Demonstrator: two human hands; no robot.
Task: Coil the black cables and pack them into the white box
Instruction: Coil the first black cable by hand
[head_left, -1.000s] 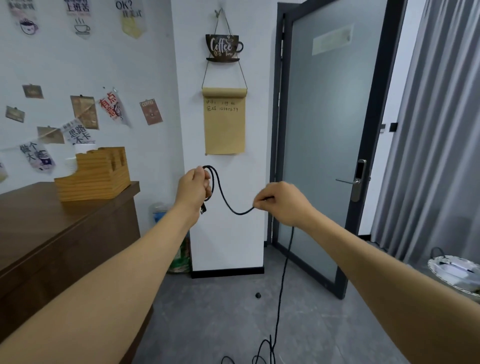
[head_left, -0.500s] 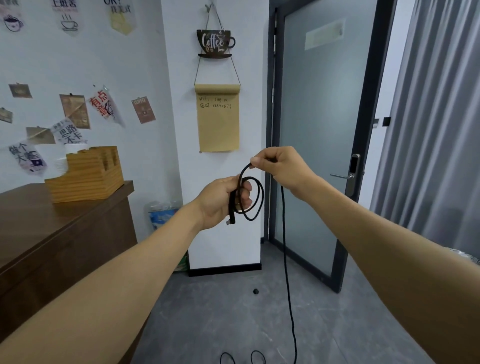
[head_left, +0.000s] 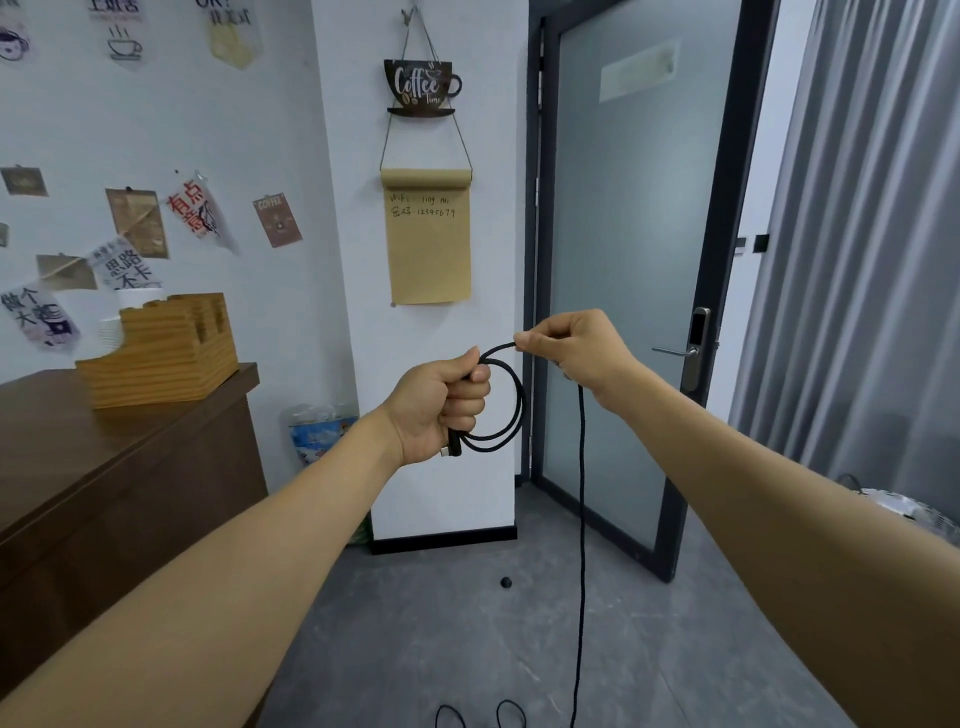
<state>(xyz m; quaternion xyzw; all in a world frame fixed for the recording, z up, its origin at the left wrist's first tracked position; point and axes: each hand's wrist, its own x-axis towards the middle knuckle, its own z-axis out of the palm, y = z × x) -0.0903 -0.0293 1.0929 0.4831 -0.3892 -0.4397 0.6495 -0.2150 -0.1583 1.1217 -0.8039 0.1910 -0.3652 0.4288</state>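
Observation:
A thin black cable (head_left: 581, 519) hangs from my hands down to the floor, where its loose loops show at the bottom edge. My left hand (head_left: 441, 405) grips a small coil of the cable, with the plug end sticking out below the fist. Just up and to the right of it, my right hand (head_left: 574, 348) pinches the cable between thumb and fingers, laying a loop toward the coil. The rest of the cable drops straight down from under the right hand. No white box can be made out with certainty.
A brown wooden counter (head_left: 104, 447) stands at the left with a wooden organiser (head_left: 161, 353) on it. A white pillar and a grey glass door (head_left: 618, 270) are ahead. Grey curtains hang at the right. A white round object (head_left: 904, 512) peeks in at the right edge.
My right hand has risen from hip-side height and come close to my left hand, adding a loop. The coil in my left hand has grown and the hanging cable has shortened.

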